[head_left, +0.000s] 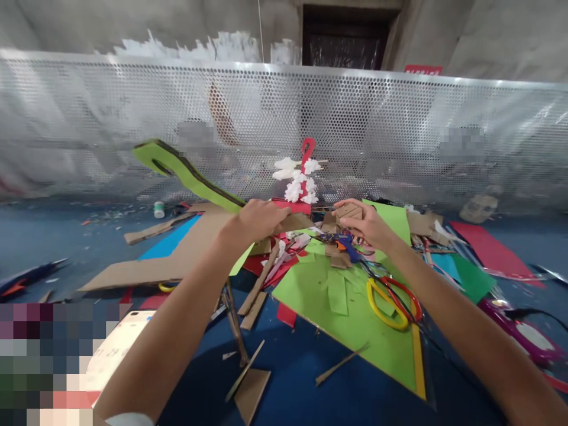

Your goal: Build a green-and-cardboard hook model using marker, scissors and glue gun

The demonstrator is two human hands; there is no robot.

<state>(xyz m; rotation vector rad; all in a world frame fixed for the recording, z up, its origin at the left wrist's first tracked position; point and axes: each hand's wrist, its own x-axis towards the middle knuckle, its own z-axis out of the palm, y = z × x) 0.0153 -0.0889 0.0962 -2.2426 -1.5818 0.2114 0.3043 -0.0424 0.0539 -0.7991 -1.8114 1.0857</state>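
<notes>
My left hand (260,220) is closed around a curved, neck-shaped cutout (195,180), bright green on its face with a dark edge. It slants up to the left. A brown cardboard end (298,222) shows past my fingers; whether it belongs to the cutout I cannot tell. My right hand (370,222) pinches a small piece of layered cardboard (349,212) between thumb and fingers. Just below it lies a blue glue gun (350,248) with an orange trigger. Behind both hands stands a red hooked shape (307,151) with white fluffy pieces (293,190).
Scissors (387,305) with yellow and red handles lie on a green sheet (373,355). Cardboard sheets (177,254) spread at left, paper scraps in the middle. A red sheet (492,248) and a purple device (523,331) are at right. A perforated metal panel (266,118) stands behind.
</notes>
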